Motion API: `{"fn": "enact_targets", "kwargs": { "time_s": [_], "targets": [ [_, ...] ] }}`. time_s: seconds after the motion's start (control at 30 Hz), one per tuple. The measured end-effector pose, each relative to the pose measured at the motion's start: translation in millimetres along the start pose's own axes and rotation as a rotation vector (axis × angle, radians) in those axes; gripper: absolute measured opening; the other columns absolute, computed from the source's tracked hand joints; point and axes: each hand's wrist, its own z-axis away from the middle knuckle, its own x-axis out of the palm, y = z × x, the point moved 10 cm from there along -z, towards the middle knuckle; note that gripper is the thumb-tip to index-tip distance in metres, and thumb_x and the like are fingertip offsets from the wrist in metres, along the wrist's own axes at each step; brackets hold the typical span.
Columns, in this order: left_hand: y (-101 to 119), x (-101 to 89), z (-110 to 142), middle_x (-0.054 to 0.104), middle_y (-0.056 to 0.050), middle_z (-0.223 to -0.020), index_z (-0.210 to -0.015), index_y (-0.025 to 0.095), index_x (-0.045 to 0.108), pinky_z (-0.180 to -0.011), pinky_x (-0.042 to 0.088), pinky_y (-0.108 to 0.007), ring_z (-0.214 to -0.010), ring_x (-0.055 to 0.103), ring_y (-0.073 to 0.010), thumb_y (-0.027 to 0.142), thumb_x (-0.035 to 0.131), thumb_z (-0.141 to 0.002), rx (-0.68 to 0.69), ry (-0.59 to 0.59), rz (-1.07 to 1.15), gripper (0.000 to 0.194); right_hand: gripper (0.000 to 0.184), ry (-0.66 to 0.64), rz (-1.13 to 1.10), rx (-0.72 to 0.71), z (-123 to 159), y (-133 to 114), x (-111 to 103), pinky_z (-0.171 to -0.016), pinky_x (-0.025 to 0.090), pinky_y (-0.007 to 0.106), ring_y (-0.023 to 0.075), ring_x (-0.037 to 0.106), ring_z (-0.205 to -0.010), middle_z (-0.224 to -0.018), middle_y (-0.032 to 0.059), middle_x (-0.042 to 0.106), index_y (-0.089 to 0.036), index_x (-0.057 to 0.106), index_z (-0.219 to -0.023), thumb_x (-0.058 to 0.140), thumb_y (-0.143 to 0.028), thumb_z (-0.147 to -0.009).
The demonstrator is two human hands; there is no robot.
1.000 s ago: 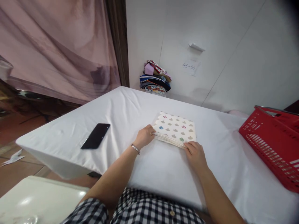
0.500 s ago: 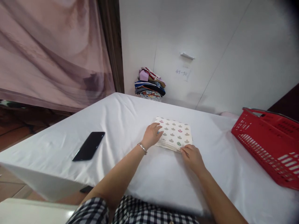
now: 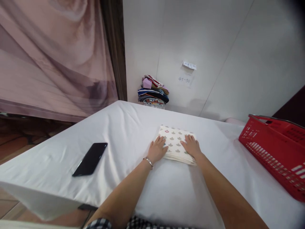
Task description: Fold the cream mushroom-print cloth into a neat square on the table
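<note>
A folded cream cloth (image 3: 175, 144) printed with grey, red and other small figures lies flat on the white-covered table (image 3: 176, 194). Its layered folded edge faces me. My left hand (image 3: 157, 149) rests on the cloth's left side, fingers spread, with a silver bracelet at the wrist. On its right side lies my right hand (image 3: 191, 145), palm down with fingers apart. Neither hand grasps the fabric; both press on its top. The hands cover parts of the print.
A black phone (image 3: 90, 159) lies on the table to the left. At the right edge stands a red plastic basket (image 3: 274, 152). Beyond the far edge, a stack of folded clothes (image 3: 153, 92) is by the wall, near a paper label (image 3: 184, 80) reading "45-50". A pink curtain (image 3: 52, 57) hangs at left.
Both hands have let go of the cloth's near edge and moved onto its top, the left first, then the right. The camera view has shifted a little.
</note>
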Motion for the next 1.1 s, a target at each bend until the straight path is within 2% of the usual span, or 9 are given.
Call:
{"fn": "enact_targets", "kwargs": {
  "time_s": [0.1,0.27,0.37,0.43,0.53,0.7,0.87,0.97,1.1],
  "targets": [
    [-4,0.9,1,0.027,-0.002,-0.15,-0.135,0.026,0.038,-0.109,0.022,-0.049,-0.14,0.015,-0.0206,0.041,0.035,-0.091,-0.014,-0.031,0.039,0.047,0.063,-0.096,0.049,0.059,-5,19,22,-0.108,0.016,0.049,0.0262,0.012,-0.139,-0.152,0.0086,0.02,-0.017,0.028,-0.143,0.028,-0.051,-0.09],
    [0,-4.7,-12,0.029,-0.005,-0.149,-0.132,0.026,0.042,-0.108,0.02,-0.054,-0.139,0.019,-0.0245,0.048,0.04,-0.087,-0.059,-0.158,0.063,0.051,0.064,-0.098,0.07,0.054,-4,19,28,-0.109,0.014,0.048,0.0252,0.01,-0.14,-0.153,0.0079,0.018,-0.017,0.025,-0.144,0.023,-0.054,-0.091],
    [18,-26.0,-41,0.035,-0.01,-0.146,-0.128,0.02,0.048,-0.109,0.017,-0.053,-0.136,0.023,-0.0268,0.057,0.033,-0.087,-0.046,-0.039,-0.004,0.057,0.064,-0.091,0.088,0.065,-5,19,28,-0.109,0.014,0.048,0.025,0.01,-0.139,-0.153,0.0079,0.018,-0.018,0.025,-0.144,0.024,-0.054,-0.091],
    [35,-33.1,-63,0.029,-0.008,-0.149,-0.133,0.02,0.043,-0.111,0.011,-0.049,-0.139,0.017,-0.0251,0.057,0.03,-0.088,0.058,0.052,-0.038,0.059,0.064,-0.08,0.094,0.068,-6,19,28,-0.108,0.015,0.048,0.0251,0.01,-0.139,-0.153,0.0078,0.018,-0.017,0.024,-0.144,0.024,-0.054,-0.091],
    [20,-10.9,-89,0.019,-0.005,-0.153,-0.14,0.021,0.033,-0.112,0.006,-0.047,-0.141,0.009,-0.0244,0.056,0.031,-0.087,-0.021,-0.034,-0.044,0.063,0.063,-0.069,0.092,0.046,-5,19,26,-0.108,0.016,0.048,0.0245,0.012,-0.139,-0.152,0.0077,0.02,-0.018,0.025,-0.144,0.023,-0.053,-0.091],
    [-18,19.6,-97,0.008,0.0,-0.155,-0.143,0.026,0.026,-0.108,0.02,-0.049,-0.141,0.005,-0.0267,0.058,0.028,-0.085,-0.127,-0.108,0.007,0.066,0.061,-0.081,0.071,0.027,-1,15,24,-0.108,0.015,0.047,0.0232,0.012,-0.139,-0.152,0.0068,0.021,-0.02,0.025,-0.143,0.024,-0.052,-0.091],
    [-19,19.8,-94,0.009,0.0,-0.155,-0.143,0.027,0.024,-0.108,0.021,-0.048,-0.141,0.005,-0.0269,0.058,0.028,-0.085,-0.131,-0.093,0.011,0.066,0.064,-0.181,0.049,0.059,-14,18,24,-0.108,0.013,0.05,0.0254,0.01,-0.14,-0.153,0.0069,0.018,-0.022,0.026,-0.143,0.026,-0.055,-0.089],
    [-17,18.5,-94,0.01,0.0,-0.155,-0.143,0.025,0.026,-0.108,0.021,-0.047,-0.141,0.006,-0.0265,0.058,0.028,-0.086,-0.133,-0.085,-0.006,0.066,0.067,-0.158,0.038,0.118,-29,31,17,-0.108,0.01,0.053,0.0281,0.008,-0.14,-0.153,0.0087,0.016,-0.021,0.026,-0.143,0.026,-0.058,-0.087],
    [-18,20.2,-94,0.01,0.001,-0.155,-0.142,0.028,0.026,-0.108,0.021,-0.048,-0.141,0.005,-0.0258,0.058,0.028,-0.086,-0.133,-0.081,0.007,0.064,0.071,-0.141,-0.074,0.192,-37,54,25,-0.106,0.021,0.047,0.0305,0.014,-0.138,-0.154,0.0088,0.007,-0.019,0.023,-0.144,0.025,-0.06,-0.087]
  ]
}}
